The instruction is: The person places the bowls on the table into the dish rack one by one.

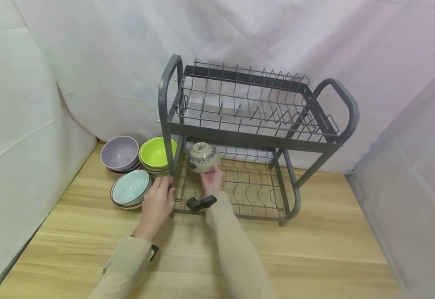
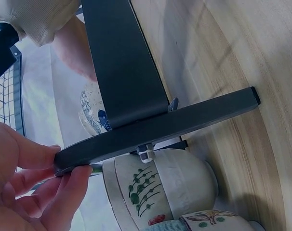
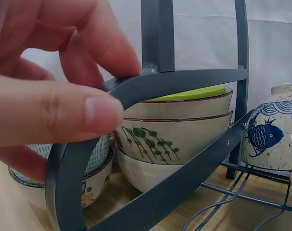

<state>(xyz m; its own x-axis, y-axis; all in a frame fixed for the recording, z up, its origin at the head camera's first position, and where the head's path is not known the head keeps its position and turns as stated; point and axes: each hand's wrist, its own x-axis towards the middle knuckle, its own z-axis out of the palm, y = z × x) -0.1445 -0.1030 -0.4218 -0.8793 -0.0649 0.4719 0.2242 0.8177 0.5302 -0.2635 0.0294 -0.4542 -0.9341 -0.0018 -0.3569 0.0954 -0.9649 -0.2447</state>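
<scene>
My left hand pinches the left front bar of the dark metal dish rack between thumb and fingers. That same bar crosses the left wrist view, the fingers at one end of it. On the left of the lower shelf, a speckled bowl is upside down, its foot ring on top. My right hand holds this bowl at its near side, close to the rim, with the other fingers mostly hidden. In the right wrist view a blue fish decorates the bowl.
Left of the rack stand stacked bowls: a purple one, a lime green one and a pale turquoise one on top. The rack's upper tier overhangs the lower wire shelf. White cloth hangs behind.
</scene>
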